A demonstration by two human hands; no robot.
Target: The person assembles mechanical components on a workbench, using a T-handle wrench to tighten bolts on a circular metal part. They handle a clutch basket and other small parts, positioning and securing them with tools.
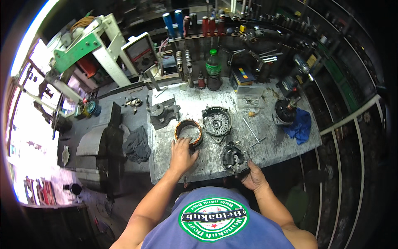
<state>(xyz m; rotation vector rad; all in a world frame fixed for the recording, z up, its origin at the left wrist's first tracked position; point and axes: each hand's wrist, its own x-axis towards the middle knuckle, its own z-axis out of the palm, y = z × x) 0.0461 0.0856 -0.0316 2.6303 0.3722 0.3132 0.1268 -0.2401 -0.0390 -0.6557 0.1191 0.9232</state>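
My left hand grips the near rim of an alternator stator, a ring with copper windings lying on the metal-topped bench. Its fingertips reach over the rim into the ring. At the bench's front edge, my right hand holds the right side of an alternator end housing with dark inner parts facing up; the fingers underneath are hidden. Behind these, a second round alternator housing with slots and a centre hole lies on the bench, touched by neither hand.
A T-handle wrench lies right of the housings. A dark motor-like part sits by a blue rag. Farther back stand a green-capped bottle and a clear plastic box. A greasy part rests on cloth; a vise stands left.
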